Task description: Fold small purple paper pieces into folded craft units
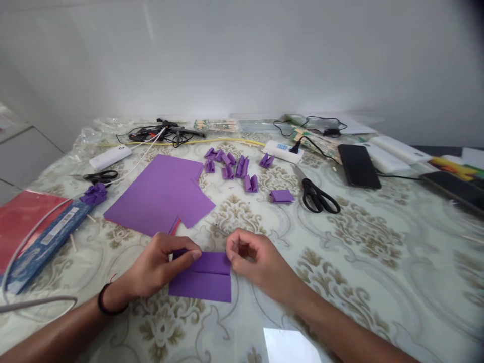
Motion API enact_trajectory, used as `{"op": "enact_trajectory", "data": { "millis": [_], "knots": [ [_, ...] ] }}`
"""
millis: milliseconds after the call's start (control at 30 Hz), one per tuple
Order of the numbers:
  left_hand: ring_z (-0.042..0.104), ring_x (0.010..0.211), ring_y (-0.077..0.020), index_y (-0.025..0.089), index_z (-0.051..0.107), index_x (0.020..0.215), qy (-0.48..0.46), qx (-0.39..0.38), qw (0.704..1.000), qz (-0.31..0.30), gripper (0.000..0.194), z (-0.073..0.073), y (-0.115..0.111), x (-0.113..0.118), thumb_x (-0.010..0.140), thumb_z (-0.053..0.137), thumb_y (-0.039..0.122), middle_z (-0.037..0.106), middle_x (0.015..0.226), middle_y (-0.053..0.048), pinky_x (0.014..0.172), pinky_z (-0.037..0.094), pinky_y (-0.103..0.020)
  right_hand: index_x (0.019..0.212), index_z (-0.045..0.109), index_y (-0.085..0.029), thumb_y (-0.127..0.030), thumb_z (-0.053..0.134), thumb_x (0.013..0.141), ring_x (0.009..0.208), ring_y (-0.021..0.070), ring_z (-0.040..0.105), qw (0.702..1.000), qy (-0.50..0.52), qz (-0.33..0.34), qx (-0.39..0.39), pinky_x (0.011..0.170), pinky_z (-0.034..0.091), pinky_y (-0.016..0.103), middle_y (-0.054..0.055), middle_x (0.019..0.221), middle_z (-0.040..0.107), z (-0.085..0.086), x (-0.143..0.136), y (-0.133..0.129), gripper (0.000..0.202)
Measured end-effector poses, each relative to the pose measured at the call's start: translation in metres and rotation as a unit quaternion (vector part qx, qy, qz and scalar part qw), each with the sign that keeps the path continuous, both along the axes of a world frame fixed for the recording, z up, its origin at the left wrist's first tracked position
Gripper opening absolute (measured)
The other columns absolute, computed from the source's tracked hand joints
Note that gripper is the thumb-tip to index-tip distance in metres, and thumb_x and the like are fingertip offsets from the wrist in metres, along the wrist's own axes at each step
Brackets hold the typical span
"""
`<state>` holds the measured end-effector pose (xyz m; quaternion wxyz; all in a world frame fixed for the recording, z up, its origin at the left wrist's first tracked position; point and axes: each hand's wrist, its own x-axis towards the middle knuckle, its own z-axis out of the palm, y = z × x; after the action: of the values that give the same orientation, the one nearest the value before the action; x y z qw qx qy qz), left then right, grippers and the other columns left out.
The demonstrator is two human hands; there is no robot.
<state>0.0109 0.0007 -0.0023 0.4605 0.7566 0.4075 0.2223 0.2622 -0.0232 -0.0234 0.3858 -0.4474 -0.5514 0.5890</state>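
A purple sheet of paper lies near the front of the table, with a crease or folded edge running across it. My left hand pinches its far left edge between thumb and fingers. At the far right corner my right hand is closed on the same paper, its fingertips pressed together. Beyond both hands are larger purple sheets, with a bit of red showing beneath. Several small folded purple pieces stand farther back, and a flat folded purple piece lies to their right.
Black-handled scissors lie at right, near a black phone. A white power strip sits behind. Another pair of scissors, a white power bank, a blue package and cables occupy the left and back.
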Motion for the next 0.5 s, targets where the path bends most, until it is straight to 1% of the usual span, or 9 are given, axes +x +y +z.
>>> {"op": "enact_trajectory", "data": {
  "millis": [67, 167, 267, 333, 500],
  "knots": [
    [0.053, 0.061, -0.0110, 0.015, 0.076, 0.083, -0.003, 0.001, 1.000, 0.000, 0.035, 0.000, 0.000, 0.000, 0.105, 0.059, 0.037, 0.071, 0.071, 0.000, 0.056, 0.040, -0.021, 0.075, 0.057, -0.022, -0.025, 0.066, 0.082, 0.064, 0.0142, 0.046, 1.000, 0.008, -0.013, -0.007, 0.062, 0.038, 0.028, -0.004, 0.068, 0.052, 0.001, 0.001, 0.002, 0.012],
    [0.057, 0.063, -0.0122, 0.016, 0.077, 0.083, 0.001, 0.002, 1.000, -0.002, 0.034, 0.001, -0.002, 0.003, 0.105, 0.060, 0.036, 0.073, 0.073, 0.000, 0.059, 0.043, -0.022, 0.077, 0.058, -0.021, -0.030, 0.065, 0.087, 0.065, 0.0148, 0.047, 1.000, 0.011, -0.017, -0.002, 0.064, 0.038, 0.029, -0.003, 0.069, 0.054, 0.002, 0.000, 0.003, 0.015],
    [0.062, 0.066, -0.0132, 0.017, 0.079, 0.087, 0.008, 0.009, 1.000, -0.008, 0.030, -0.001, -0.006, 0.008, 0.104, 0.062, 0.034, 0.076, 0.076, -0.001, 0.062, 0.046, -0.022, 0.084, 0.062, -0.021, -0.033, 0.068, 0.090, 0.069, 0.0155, 0.051, 1.000, 0.012, 0.012, -0.004, 0.067, 0.041, 0.029, -0.002, 0.074, 0.058, 0.001, -0.005, -0.001, 0.015],
    [0.064, 0.066, -0.0134, 0.017, 0.081, 0.090, 0.007, 0.010, 1.000, -0.013, 0.027, -0.003, -0.010, 0.012, 0.103, 0.063, 0.032, 0.078, 0.076, -0.001, 0.063, 0.047, -0.022, 0.086, 0.064, -0.020, -0.031, 0.071, 0.089, 0.070, 0.0154, 0.053, 0.999, 0.008, 0.032, -0.007, 0.068, 0.042, 0.029, -0.002, 0.075, 0.059, -0.001, -0.008, -0.005, 0.014],
    [0.068, 0.073, -0.0150, 0.018, 0.082, 0.095, 0.004, -0.010, 1.000, -0.009, 0.022, -0.006, -0.012, 0.017, 0.100, 0.064, 0.029, 0.080, 0.082, -0.003, 0.068, 0.050, -0.023, 0.082, 0.064, -0.019, -0.031, 0.067, 0.092, 0.066, 0.0143, 0.050, 0.999, -0.002, 0.050, -0.012, 0.065, 0.040, 0.028, -0.003, 0.070, 0.057, -0.006, -0.014, -0.010, 0.016]
  ]
}}
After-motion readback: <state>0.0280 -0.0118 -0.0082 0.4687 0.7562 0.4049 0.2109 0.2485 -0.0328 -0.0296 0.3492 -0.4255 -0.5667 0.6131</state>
